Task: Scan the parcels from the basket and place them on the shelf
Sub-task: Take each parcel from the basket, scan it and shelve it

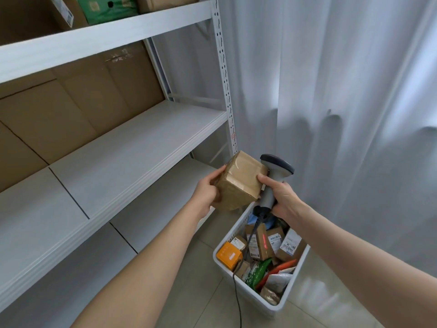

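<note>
Parcel of brown taped cardboard (pixel 240 181) is gripped by the left hand (pixel 205 192) above the white plastic basket's (pixel 246 292) far rim, off the white metal shelf's (pixel 132 150) front edge, while the grey handheld scanner (pixel 274 176) is clasped by the right hand (pixel 282 197), one digit laid against the parcel.

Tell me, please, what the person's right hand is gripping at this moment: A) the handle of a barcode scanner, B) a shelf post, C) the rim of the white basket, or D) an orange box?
A: the right hand curls round the grey handle of the barcode scanner above the basket, while the left hand holds the brown parcel.
</note>
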`<state>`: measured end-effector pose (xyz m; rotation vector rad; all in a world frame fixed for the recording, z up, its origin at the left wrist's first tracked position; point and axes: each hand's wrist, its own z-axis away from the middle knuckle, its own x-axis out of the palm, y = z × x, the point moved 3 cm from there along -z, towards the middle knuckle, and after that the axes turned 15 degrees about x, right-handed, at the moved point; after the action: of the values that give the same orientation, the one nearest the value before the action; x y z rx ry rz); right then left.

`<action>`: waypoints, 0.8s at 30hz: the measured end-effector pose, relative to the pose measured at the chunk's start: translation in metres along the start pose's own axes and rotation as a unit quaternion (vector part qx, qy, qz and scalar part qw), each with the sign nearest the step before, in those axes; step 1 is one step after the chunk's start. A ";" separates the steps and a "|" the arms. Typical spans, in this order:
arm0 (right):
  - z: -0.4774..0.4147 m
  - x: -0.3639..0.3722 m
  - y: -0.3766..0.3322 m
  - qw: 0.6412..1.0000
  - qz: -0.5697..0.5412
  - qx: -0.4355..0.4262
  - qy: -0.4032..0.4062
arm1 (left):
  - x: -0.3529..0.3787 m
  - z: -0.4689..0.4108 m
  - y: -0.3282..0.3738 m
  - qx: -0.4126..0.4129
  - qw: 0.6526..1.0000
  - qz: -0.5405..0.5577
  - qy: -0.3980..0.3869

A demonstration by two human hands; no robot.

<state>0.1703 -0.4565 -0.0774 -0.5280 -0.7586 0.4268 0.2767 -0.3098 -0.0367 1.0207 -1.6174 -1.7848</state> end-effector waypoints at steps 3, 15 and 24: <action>0.002 -0.008 -0.001 0.999 0.047 -0.006 -0.018 | -0.002 0.001 -0.005 -0.034 0.990 0.117 0.067; 0.014 -0.018 0.012 0.995 0.093 -0.004 -0.025 | 0.016 0.007 -0.003 -0.031 0.997 0.051 0.053; 0.028 -0.018 0.012 0.991 0.126 -0.033 -0.011 | 0.017 0.019 -0.011 -0.134 0.986 0.101 -0.019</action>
<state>0.1360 -0.4492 -0.0771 -0.6852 -0.7314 0.6435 0.2527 -0.3110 -0.0506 0.6783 -1.3994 -1.8291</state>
